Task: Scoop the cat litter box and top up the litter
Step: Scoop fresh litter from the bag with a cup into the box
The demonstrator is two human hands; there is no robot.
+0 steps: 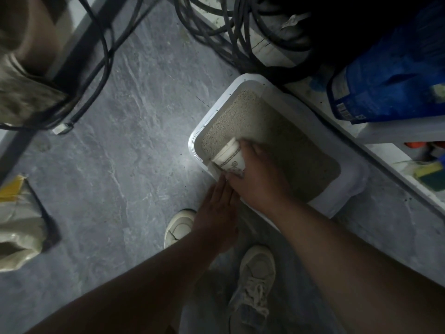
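At the far left a pale sack (19, 227) with a yellow patch lies on the grey floor (115, 153); above it dark cables (96, 68) loop over the floor. In the middle, the left hand (216, 213) lies with straight fingers against the near rim of the white litter box (209, 116), holding nothing; below it two pale sneakers (255, 280) stand on the floor. Just to the right, the right hand (255, 179) is curled around a white paper cup (228, 157); the cup lies tilted on its side in the near left corner of the box, touching the beige litter (277, 141); whether there is litter inside the cup I cannot tell. The litter covers the bottom of the box. The box stands on the floor, beside a white shelf (385, 136); on the shelf, at the far right, a blue bag (390, 88) leans, and lower a yellow and green sponge (431, 174) is seen.
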